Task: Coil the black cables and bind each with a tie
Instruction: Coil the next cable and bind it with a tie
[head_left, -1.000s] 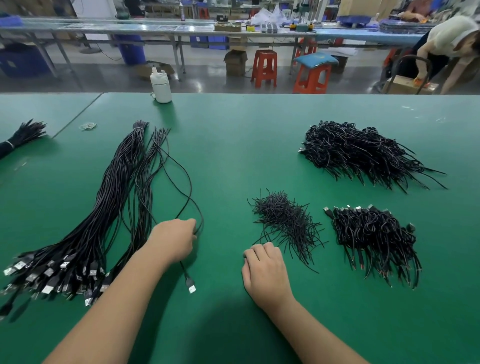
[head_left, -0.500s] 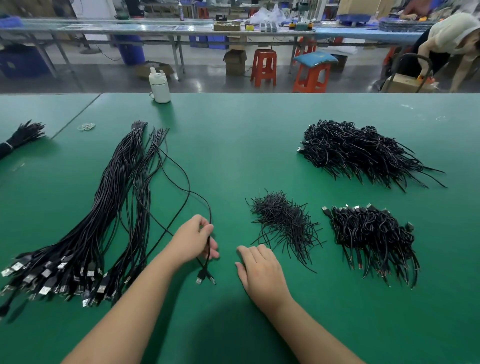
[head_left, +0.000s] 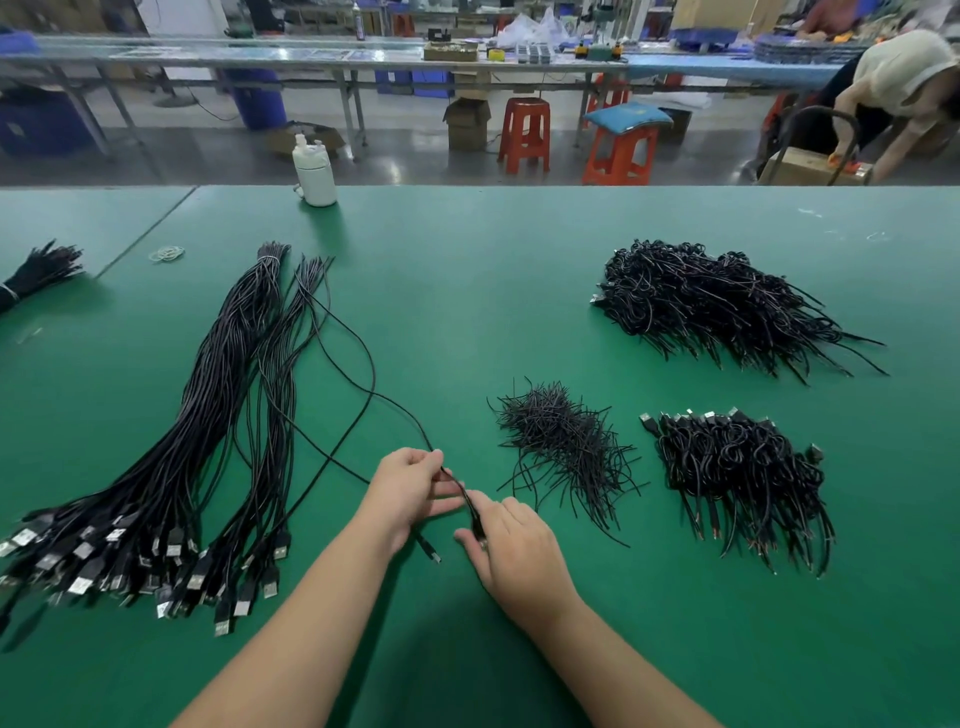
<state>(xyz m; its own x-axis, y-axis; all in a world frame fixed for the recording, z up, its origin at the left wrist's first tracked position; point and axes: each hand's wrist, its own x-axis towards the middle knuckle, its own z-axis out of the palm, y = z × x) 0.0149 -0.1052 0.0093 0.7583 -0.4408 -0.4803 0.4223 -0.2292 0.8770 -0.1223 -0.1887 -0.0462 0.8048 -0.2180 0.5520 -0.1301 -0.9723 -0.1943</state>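
Holding one loose cable (head_left: 375, 374) between both hands, near edge of the green table (head_left: 467, 291); left hand (head_left: 410, 493) has fingers curled, pinching the cable where it comes down from the long bundle; right hand (head_left: 511, 545) pinches the same cable near its plug end, thumb and forefinger closed on it; a second plug end (head_left: 430, 551) pokes out below my left hand, can't tell if it belongs to this cable or to another strand.

Step in hand, my read: start of a coil; cable is singled out, no loop formed yet; rest of it trails up and left across the table toward the uncoiled cable bundle (head_left: 171, 441), which lies well to my left with USB plugs fanned toward me.

Next move calls for: right hand anchoring the plug end, left hand feeding slack into even loops; cable has to run free of the bundle, else it drags neighbours along; then one hand clamps the coil while the other fetches a tie.

Ties: heap of short black wire ties (head_left: 561, 441) just right of my right hand, near enough to reach; strands are tangled, so pulling a single one may need care.

Finished work, judging by looks: pile of coiled cables (head_left: 737, 467) right of the ties, larger pile (head_left: 717, 301) farther back; far more cable uncoiled than I can count; task is mid-run.

Outer bits: white bottle (head_left: 314, 176) at far edge; rubber bands (head_left: 167, 253) back left; another black bundle (head_left: 41, 270) at far left.
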